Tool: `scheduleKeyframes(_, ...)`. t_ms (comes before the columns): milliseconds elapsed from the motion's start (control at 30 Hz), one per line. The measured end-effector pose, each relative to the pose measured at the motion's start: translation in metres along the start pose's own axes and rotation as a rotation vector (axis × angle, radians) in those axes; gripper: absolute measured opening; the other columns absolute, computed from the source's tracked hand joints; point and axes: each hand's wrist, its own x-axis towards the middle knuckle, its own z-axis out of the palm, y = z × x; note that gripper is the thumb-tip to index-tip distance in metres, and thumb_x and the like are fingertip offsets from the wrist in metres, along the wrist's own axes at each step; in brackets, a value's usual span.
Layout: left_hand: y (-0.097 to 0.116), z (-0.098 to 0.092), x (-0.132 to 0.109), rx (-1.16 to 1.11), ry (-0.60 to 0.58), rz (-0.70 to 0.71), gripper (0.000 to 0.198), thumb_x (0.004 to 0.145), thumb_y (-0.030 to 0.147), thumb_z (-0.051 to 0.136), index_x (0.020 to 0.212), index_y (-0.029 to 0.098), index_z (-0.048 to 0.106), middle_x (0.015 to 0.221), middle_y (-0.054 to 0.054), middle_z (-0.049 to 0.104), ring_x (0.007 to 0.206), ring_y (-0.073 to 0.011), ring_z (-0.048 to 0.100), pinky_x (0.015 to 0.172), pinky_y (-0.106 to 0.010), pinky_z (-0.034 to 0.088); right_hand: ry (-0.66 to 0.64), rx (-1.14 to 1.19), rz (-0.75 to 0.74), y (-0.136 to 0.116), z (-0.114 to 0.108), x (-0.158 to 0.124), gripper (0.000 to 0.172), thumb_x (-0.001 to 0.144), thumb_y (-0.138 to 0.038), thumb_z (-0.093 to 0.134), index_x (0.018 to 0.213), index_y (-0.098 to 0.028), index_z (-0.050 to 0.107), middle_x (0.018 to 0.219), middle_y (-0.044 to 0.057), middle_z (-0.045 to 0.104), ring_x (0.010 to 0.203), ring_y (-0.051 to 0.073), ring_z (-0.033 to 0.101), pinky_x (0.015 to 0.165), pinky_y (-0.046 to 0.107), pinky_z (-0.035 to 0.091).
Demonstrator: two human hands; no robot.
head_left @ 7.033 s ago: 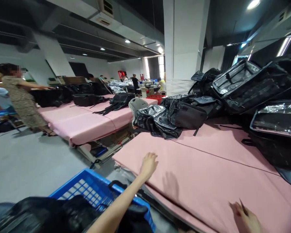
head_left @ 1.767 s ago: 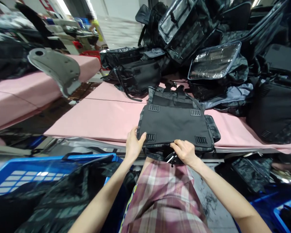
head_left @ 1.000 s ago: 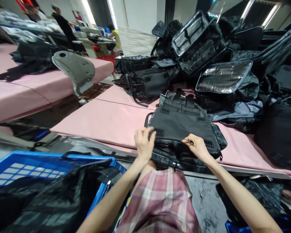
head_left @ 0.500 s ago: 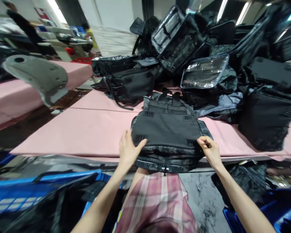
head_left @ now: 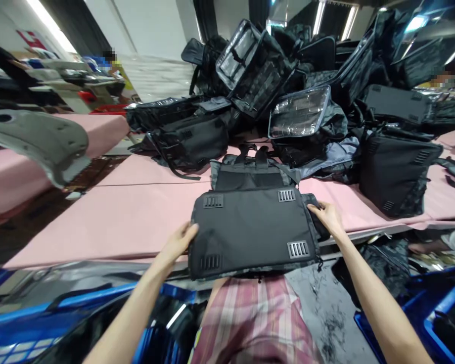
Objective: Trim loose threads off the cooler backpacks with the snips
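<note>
A black backpack (head_left: 250, 227) with dark camouflage edging lies at the front edge of the pink table, its flat base panel facing up towards me. Slotted plastic feet sit at the panel's corners. My left hand (head_left: 179, 243) is closed on the panel's left edge, thumb on top. At the opposite side my right hand (head_left: 328, 217) pinches the backpack's side near a small side pocket; the fingertips are partly hidden. Carry straps (head_left: 253, 154) stick out at the far end, and a zip pull dangles at the near right corner.
Many dark bags, some with clear windows (head_left: 299, 114), are heaped behind on the pink table (head_left: 109, 217). Another black bag (head_left: 396, 174) stands at right. Blue crates (head_left: 98, 296) flank my lap. A grey machine head (head_left: 38, 141) is at left. People sit or stand farther off.
The backpack's base panel has tilted up and spread flatter towards me, covering the zipped front. My left hand has moved lower and left along its edge. The view has shifted slightly right.
</note>
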Motion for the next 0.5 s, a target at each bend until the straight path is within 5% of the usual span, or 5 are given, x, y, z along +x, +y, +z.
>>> scheduleKeyframes(133,0.029,0.024,0.008,-0.102,0.044,0.021,0.049,0.065,0.046,0.063,0.098,0.011,0.062,0.090,-0.013,0.069,0.086,-0.0266,0.064,0.072,-0.036,0.053,-0.007,0.108,-0.037,-0.010,0.016,0.005,0.035,0.066,-0.045,0.059,0.067,-0.011,0.067,0.052,0.002,0.058,0.055,0.018,0.055,0.051,0.026,0.040)
scheduleKeyframes(300,0.046,0.011,-0.004,-0.036,0.348,0.296,0.045,0.066,0.049,0.059,0.092,0.013,0.063,0.091,-0.008,0.069,0.089,-0.0251,0.061,0.077,-0.034,0.050,0.217,0.303,-0.109,-0.026,0.010,-0.001,0.039,0.074,-0.046,0.052,0.090,-0.014,0.065,0.078,0.004,0.064,0.073,0.018,0.057,0.066,0.028,0.045)
scheduleKeyframes(400,0.030,-0.001,-0.016,0.014,0.404,0.292,0.043,0.064,0.049,0.057,0.088,0.014,0.063,0.087,-0.007,0.068,0.088,-0.0266,0.061,0.078,-0.035,0.049,0.231,0.464,-0.077,-0.020,0.011,-0.025,0.035,0.071,-0.046,0.056,0.084,-0.015,0.065,0.079,0.005,0.066,0.075,0.019,0.059,0.071,0.032,0.048)
scheduleKeyframes(500,-0.014,-0.017,-0.045,0.075,0.256,0.159,0.037,0.057,0.045,0.060,0.078,0.015,0.064,0.077,-0.007,0.068,0.082,-0.0291,0.062,0.075,-0.040,0.050,0.078,0.480,-0.036,0.011,0.004,-0.070,0.027,0.057,-0.039,0.069,0.070,-0.016,0.068,0.070,0.005,0.068,0.068,0.022,0.061,0.064,0.036,0.051)
